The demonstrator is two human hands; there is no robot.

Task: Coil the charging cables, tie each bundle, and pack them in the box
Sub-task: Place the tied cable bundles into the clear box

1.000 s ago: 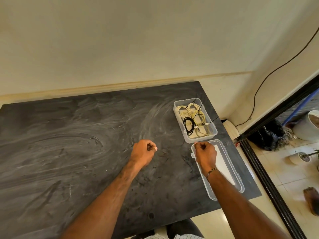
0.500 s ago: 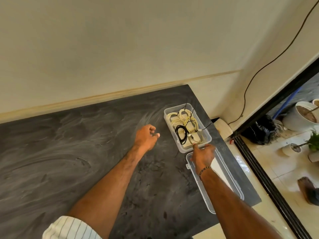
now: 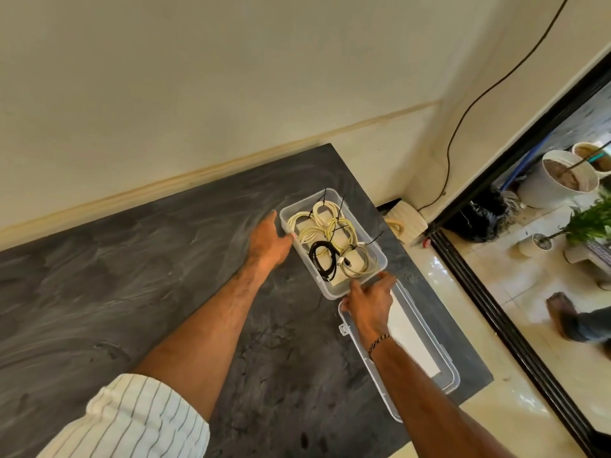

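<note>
All tied coils (image 3: 332, 239) lie packed in the box (image 3: 380, 257); both open hands, left (image 3: 269, 241) at nine o'clock, right (image 3: 368, 300) at six, touch it, while the lid (image 3: 453, 380) remains off.

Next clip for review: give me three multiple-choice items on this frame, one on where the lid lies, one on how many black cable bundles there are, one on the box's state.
1. Where is the lid?
A. on the box
B. flat on the table, at the box's near end
C. on the floor

2. How many black bundles lie in the box?
A. one
B. three
C. none

3. What state is the box in?
A. closed
B. open and empty
C. open, with coiled cables inside

Answers:
1 B: the lid lies on the table under the right hand.
2 A: one black coil lies among the cream bundles.
3 C: tied coils show through the open top; the left hand touches the box's left wall.
</note>
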